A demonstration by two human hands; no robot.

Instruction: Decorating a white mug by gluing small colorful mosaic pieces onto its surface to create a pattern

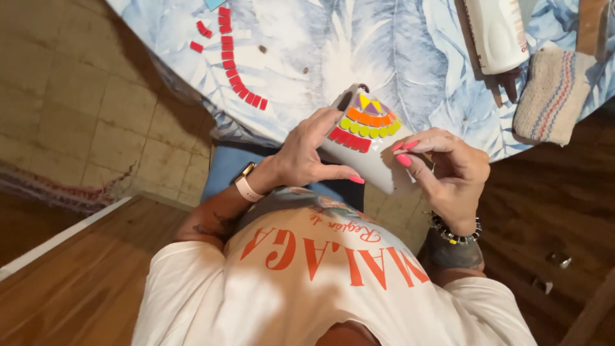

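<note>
My left hand (301,157), with a pale watch strap on its wrist, grips a small light-grey plaque (368,163) from the left, fingers on top and thumb beneath. The plaque's upper end carries rows of mosaic tiles (365,125): red, yellow and orange rows, with purple and a yellow triangle at the tip. My right hand (448,166), wearing a beaded bracelet, pinches the plaque's right edge just below the tiles. Whether a loose tile sits between those fingertips is hidden.
A table under a blue leaf-patterned cloth (307,51) lies beyond my hands. On it are a curved row of red tiles (232,61), a white bottle (496,32) and a striped woven cloth (551,96). Tiled floor (77,115) is at left, wood boards (551,211) at right.
</note>
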